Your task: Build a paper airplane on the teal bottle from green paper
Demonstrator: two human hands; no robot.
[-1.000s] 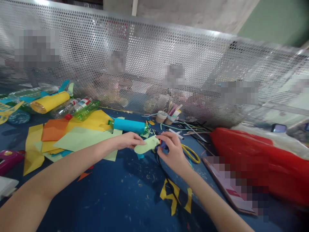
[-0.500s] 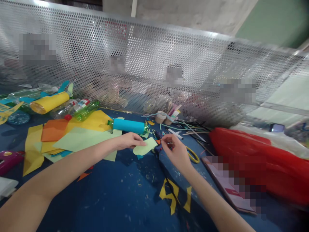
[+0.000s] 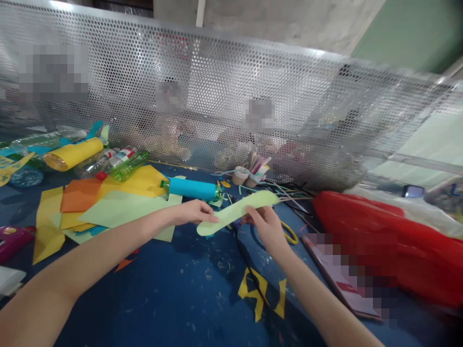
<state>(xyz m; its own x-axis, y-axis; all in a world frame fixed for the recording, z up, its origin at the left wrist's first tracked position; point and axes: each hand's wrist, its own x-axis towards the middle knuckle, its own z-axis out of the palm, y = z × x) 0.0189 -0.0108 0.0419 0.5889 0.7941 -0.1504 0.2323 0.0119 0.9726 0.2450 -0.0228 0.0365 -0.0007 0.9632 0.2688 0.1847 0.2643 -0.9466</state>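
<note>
A long light-green paper strip (image 3: pixel 235 212) with rounded ends is stretched out between my hands above the blue table. My left hand (image 3: pixel 197 212) pinches its lower left end. Under the strip, toward its right part, my right hand (image 3: pixel 262 221) grips the edge between thumb and fingers. Just behind lies a green bottle wrapped in blue paper (image 3: pixel 193 188). Yellow scissor handles (image 3: pixel 289 233) show beside my right wrist. A dark tool with a black cord lies partly hidden beneath the strip.
Coloured paper sheets (image 3: pixel 119 208) and several bottles (image 3: pixel 130 166) lie at left. Cups with sticks (image 3: pixel 249 174) stand by the perforated metal screen (image 3: pixel 217 91), people behind it. Yellow scraps (image 3: pixel 260 294) lie in front. A tablet-like flat object (image 3: pixel 340 279) and red bag (image 3: pixel 390 241) are at right.
The green paper strip, earlier seen folded short in my left hand, is now opened out to the right. My right hand has taken hold of it.
</note>
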